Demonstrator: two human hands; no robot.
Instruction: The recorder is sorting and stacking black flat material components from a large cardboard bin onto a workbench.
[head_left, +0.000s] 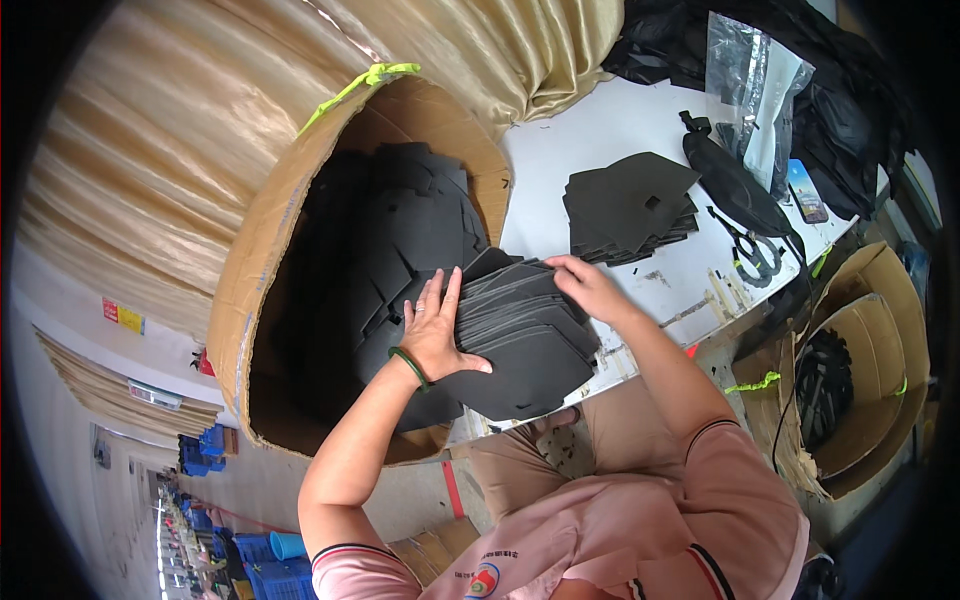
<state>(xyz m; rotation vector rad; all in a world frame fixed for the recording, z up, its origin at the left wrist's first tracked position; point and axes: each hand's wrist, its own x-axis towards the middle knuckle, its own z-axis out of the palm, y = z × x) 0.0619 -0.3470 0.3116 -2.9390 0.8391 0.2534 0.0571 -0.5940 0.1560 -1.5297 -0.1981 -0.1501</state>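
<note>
L hand lies on the L part of a fanned stack of blk sheets, fingers straight & spread, thumb out, nothing clenched. R hand has fingertips at the stack's upper R corner; can't tell if pinching or just touching.

Stack sits at the near edge of the white table, person's lap just below; its L side is tight against the mouth of a big carton, so little room L. Narrow strip of tabletop btwn it & a 2nd stack farther up; more bare surface beyond, toward the gold curtain. R side is tighter: scissors, blk pouch & clear plastic bag nr the table's R end.

Materials: sheets look matte, thin, flat, w/ angled corners; top one of 2nd stack has a small diamond cutout. Carton = brown corrugated cardboard, rim curved by the lens, loose blk pieces heaped inside. Curtain's satiny, deep folds. Front edge of table scuffed, brownish patches.
</note>
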